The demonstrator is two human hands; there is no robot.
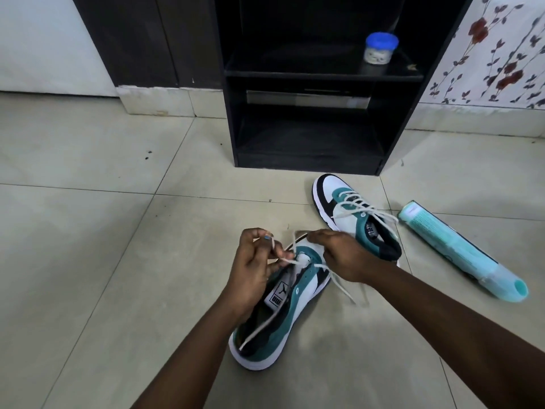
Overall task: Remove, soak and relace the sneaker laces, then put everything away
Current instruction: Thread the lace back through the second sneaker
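my left hand pinches the white flat lace at the near teal, white and black sneaker on the tiled floor; my right hand holds its toe end. i judge this lacing work, next threading an eyelet. open floor lies left; the second laced sneaker sits close right.
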